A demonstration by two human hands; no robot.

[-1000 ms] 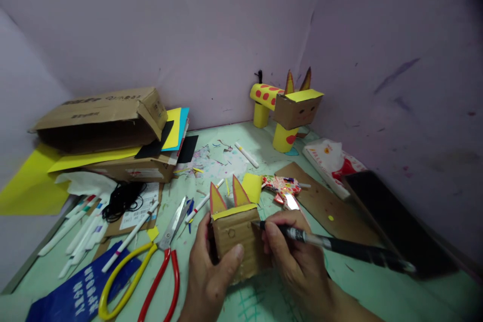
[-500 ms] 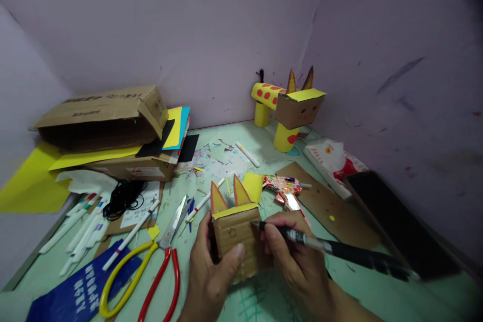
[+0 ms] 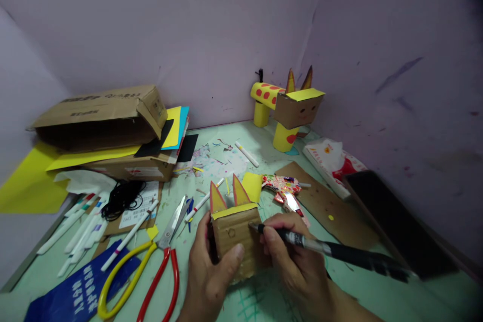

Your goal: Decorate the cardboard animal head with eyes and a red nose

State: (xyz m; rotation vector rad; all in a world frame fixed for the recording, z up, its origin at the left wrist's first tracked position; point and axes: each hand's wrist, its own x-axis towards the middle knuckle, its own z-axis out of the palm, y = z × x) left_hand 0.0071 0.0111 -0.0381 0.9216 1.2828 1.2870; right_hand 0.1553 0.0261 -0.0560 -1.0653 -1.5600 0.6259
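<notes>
A small cardboard box (image 3: 241,241) with a yellow strip along its top edge and two pointed orange-yellow ears stands tilted in front of me. My left hand (image 3: 215,266) is closed around its left side, thumb on the front face. One small dark outline is drawn on that face, at the upper left. Between the fingers of my right hand (image 3: 294,256) is a black pen (image 3: 324,247). Its tip is at the upper right of the face; whether it touches cannot be told. Scissors (image 3: 166,246) with one yellow and one red handle lie open to the left.
A yellow spotted cardboard animal (image 3: 298,110) stands at the back. Left are an open carton (image 3: 98,105), black cord (image 3: 123,201), white markers (image 3: 83,231) and a blue packet (image 3: 83,282). Right lie a cardboard sheet (image 3: 339,216), a tissue pack (image 3: 332,161) and a dark phone-like slab (image 3: 400,221).
The pen tip has shifted very slightly on the box's face. The whole view has drifted a little; both hands keep their holds.
</notes>
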